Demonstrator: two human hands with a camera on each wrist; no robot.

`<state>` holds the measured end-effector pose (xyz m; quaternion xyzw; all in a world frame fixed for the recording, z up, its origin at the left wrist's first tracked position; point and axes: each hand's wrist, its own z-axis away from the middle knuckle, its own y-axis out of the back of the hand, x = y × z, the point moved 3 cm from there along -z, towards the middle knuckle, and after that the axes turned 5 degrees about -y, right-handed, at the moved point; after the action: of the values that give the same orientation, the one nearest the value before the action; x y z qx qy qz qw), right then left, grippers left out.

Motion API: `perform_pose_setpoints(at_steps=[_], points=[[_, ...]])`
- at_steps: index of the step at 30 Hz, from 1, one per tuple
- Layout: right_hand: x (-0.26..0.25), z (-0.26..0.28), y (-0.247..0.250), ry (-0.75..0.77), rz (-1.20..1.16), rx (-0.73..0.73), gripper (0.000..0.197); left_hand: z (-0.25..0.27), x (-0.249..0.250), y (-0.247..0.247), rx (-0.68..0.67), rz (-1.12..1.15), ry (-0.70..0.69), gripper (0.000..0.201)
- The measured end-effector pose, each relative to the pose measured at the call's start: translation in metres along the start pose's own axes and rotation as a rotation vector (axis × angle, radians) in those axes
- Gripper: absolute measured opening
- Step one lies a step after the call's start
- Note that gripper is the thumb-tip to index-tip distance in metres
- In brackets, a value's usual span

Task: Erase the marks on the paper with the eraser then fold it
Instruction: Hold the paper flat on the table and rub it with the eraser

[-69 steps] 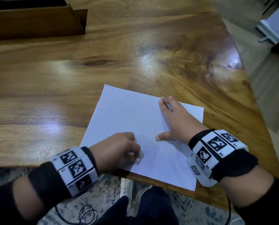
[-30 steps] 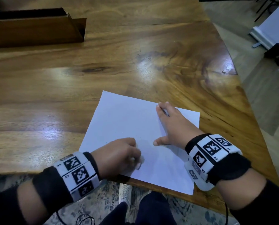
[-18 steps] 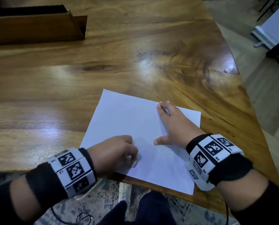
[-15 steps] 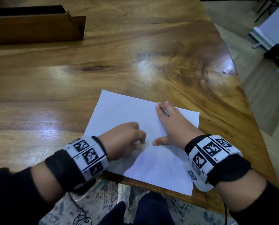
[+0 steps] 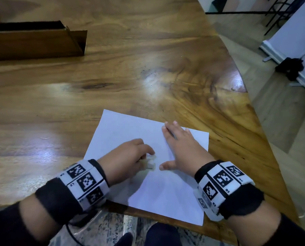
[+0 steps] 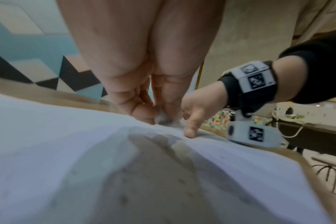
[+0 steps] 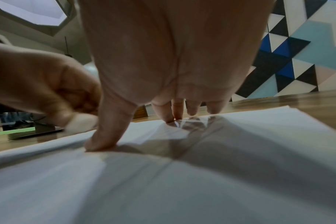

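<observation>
fingers (image 5: 149,151) of the left hand (image 5: 125,158) are curled and pinched on the eraser (image 5: 149,162), a small pale block blurred in the head view, its lower end pressed to the paper (image 5: 130,128). from the right wrist view the eraser (image 7: 81,122) shows white below the curled left hand (image 7: 38,84); in the left wrist view it is a smeared pale patch (image 6: 163,118) between thumb and fingers. the right hand (image 5: 182,148) lies flat on the paper, its fingers straight and slightly spread, pointing toward 11 o'clock, thumb stuck out toward 9 o'clock, close to the eraser but apart from it. the right wrist view shows the thumb tip and the fingers (image 7: 167,112) touching the sheet (image 7: 201,174). the paper sits at the 6 o'clock edge of the wooden counter (image 5: 112,82), turned askew, its near corner at 5 o'clock reaching just past the edge. marks on it cannot be made out. it lies unfolded. a long wooden tray (image 5: 36,41) rests at 10 o'clock, well apart. both wrists carry black bands with white coded tags (image 5: 84,181).
</observation>
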<state>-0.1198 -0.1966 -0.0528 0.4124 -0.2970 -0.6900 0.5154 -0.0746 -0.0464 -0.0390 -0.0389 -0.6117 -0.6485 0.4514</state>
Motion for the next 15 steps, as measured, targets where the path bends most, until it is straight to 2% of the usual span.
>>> perform_pose_setpoints(at_steps=[3,8,11,15], points=[[0.003,0.003,-0.002,-0.014,-0.021,-0.015,0.112,-0.008,0.0,0.004,0.074,-0.04,-0.059,0.029],[0.021,0.015,-0.004,-0.172,-0.156,0.009,0.122,-0.005,-0.004,0.0,0.075,-0.151,-0.072,0.022],[0.018,0.017,-0.009,-0.144,-0.133,-0.023,0.118,0.0,-0.01,0.004,0.077,-0.122,-0.063,0.029],[0.0,0.012,-0.012,-0.099,-0.123,-0.032,0.114,0.012,-0.028,0.008,0.137,-0.123,-0.068,0.01]])
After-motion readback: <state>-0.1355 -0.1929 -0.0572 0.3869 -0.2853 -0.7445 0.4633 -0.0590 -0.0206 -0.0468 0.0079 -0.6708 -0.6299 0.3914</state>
